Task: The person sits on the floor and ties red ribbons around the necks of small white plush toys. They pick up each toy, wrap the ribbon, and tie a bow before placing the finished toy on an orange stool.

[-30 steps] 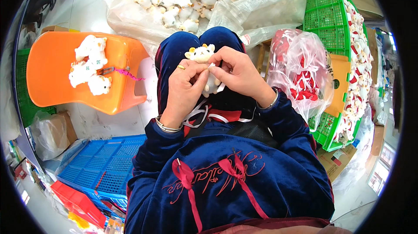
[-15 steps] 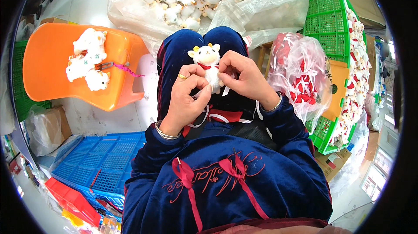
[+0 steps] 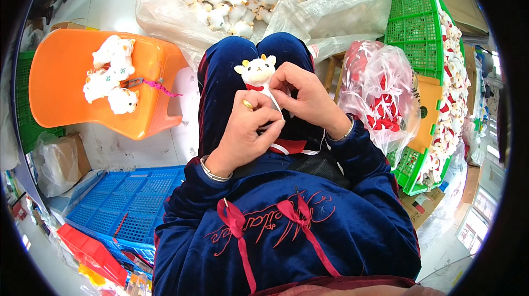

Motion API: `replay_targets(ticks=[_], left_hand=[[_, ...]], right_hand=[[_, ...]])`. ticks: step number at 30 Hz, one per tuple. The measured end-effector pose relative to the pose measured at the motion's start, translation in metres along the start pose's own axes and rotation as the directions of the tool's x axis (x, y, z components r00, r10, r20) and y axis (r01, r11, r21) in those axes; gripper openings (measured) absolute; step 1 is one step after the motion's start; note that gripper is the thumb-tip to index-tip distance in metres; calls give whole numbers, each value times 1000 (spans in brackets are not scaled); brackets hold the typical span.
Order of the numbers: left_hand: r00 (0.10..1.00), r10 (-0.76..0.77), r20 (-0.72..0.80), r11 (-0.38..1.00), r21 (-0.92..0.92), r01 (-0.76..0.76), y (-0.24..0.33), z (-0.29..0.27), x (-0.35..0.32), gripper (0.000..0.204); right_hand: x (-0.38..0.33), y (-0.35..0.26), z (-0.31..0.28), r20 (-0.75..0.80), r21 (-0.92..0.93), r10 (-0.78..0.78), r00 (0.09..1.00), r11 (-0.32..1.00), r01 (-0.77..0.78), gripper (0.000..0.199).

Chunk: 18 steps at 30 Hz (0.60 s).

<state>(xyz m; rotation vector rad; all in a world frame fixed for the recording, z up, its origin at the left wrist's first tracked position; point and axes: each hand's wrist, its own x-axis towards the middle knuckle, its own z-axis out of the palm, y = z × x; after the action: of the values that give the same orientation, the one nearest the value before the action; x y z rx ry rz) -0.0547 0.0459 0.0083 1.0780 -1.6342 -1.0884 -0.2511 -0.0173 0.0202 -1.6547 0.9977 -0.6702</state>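
A small white plush animal toy (image 3: 258, 71) with yellow horns and a red neck piece stands upright over my lap, facing away from my body. My left hand (image 3: 248, 131) is closed low in front of it, knuckles beside the toy's body, thumb and forefinger pinched together. A thin white ribbon (image 3: 275, 103) runs from the toy's neck down to that pinch. At the toy's right side, my right hand (image 3: 308, 95) is closed, its fingertips pinching by the ribbon's upper part. The toy's lower body is largely hidden behind my left hand. Red cloth with white ribbon (image 3: 289, 146) lies on my lap.
An orange chair (image 3: 60, 81) at left carries several white plush toys (image 3: 110, 70). Ahead is a large plastic bag (image 3: 336, 20) of plush toys. At right are a bag of red pieces (image 3: 380, 92) and green crates (image 3: 410, 31); a blue crate (image 3: 127, 202) sits lower left.
The toy has shifted slightly left and tilted. My left hand has turned and drawn the white ribbon down toward me; my right hand has moved slightly left, staying by the toy's neck.
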Motion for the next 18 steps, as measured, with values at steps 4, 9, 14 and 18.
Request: replay_targets(ticks=[4, 9, 14, 18], left_hand=[[999, -36, -11, 999, -33, 36, 0, -3, 0, 10], [997, -46, -54, 998, -50, 44, 0, -5, 1, 8], [997, -35, -63, 996, -80, 30, -2, -5, 3, 6], [997, -40, -71, 993, -110, 32, -1, -5, 4, 5]], right_hand=[[2, 0, -1, 5, 53, 27, 1000, 998, -27, 12], [2, -3, -3, 17, -4, -77, 997, 997, 77, 17], [2, 2, 2, 14, -86, -187, 982, 979, 187, 20], [3, 8, 4, -40, -131, -248, 968, 962, 241, 17]])
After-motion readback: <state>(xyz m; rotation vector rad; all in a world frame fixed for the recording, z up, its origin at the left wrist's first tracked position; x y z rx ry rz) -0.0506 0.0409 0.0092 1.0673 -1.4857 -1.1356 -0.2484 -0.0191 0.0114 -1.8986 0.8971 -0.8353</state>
